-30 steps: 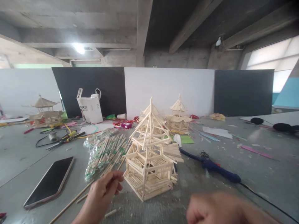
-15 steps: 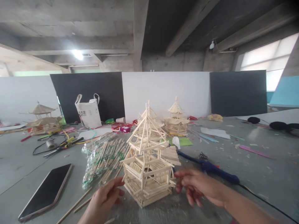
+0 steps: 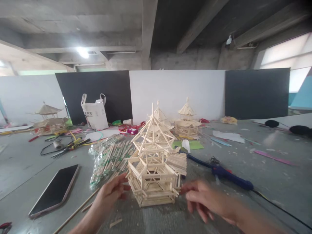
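Observation:
A pavilion model point(image 3: 154, 182) built of thin wooden sticks stands upright on the grey table in front of me. Its upper part is an open cone of bare sticks, and one slatted roof panel point(image 3: 176, 162) sits on its right side. My left hand point(image 3: 113, 188) has its fingertips against the model's left side, partly hidden behind it. At the lower right corner, my right hand point(image 3: 200, 196) grips the model between thumb and forefinger, its other fingers curled loosely below and slightly blurred.
Left of the model lie a plastic bag of sticks point(image 3: 109, 159), a phone point(image 3: 55, 190) and pliers point(image 3: 75, 144). A blue glue gun point(image 3: 226, 177) with a cord is on the right. Finished pavilions point(image 3: 187, 118) and a white paper bag point(image 3: 95, 113) stand behind.
The model has turned between my hands, so a flat side now faces me instead of a corner, and the slatted panel shows more. The view has shifted slightly.

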Demonstrator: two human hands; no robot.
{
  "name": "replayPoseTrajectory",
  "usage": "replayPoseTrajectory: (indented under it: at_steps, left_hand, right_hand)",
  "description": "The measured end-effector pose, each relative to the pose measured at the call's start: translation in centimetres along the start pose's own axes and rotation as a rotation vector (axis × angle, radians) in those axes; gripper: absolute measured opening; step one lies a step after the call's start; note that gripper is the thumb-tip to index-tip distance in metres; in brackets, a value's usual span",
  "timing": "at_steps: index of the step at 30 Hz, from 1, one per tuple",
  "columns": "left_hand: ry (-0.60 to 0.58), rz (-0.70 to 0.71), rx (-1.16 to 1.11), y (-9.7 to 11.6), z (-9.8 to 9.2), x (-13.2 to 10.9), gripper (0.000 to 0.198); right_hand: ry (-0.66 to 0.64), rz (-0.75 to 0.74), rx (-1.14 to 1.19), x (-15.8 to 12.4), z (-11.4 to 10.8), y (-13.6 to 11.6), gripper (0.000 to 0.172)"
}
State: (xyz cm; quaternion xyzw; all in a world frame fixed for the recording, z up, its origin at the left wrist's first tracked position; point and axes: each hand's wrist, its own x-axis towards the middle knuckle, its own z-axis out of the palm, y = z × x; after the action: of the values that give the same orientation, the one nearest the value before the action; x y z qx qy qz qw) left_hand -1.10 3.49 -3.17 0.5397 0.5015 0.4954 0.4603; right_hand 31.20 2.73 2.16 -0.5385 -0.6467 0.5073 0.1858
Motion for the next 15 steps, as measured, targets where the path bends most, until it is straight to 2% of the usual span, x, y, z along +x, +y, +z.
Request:
replayPoseTrajectory:
  at_steps: [3,5,9,13,15]
  left_hand:
    - [0.053,0.062,0.176,1.3,-0.4,-0.2,0.048]
    - [0.047,0.125,0.352,2.5,-0.8,-0.5,0.04]
    - [0.078,0.217,0.582,4.4,-1.5,-1.1,0.035]
    - [0.18,0.346,0.79,6.2,-2.2,-1.1,0.03]
    - [0.161,0.396,0.926,7.4,-2.8,-1.1,0.026]
  right_hand:
    - [0.278,-0.134,-0.289,0.9,-1.5,1.1,0.03]
    - [0.386,-0.236,-0.429,1.4,-2.0,2.1,0.029]
    - [0.383,-0.333,-0.536,1.9,-1.1,3.6,0.03]
    - [0.363,-0.368,-0.607,1.9,-0.2,4.4,0.029]
    - [0.326,-0.375,-0.642,1.8,-0.3,4.3,0.032]
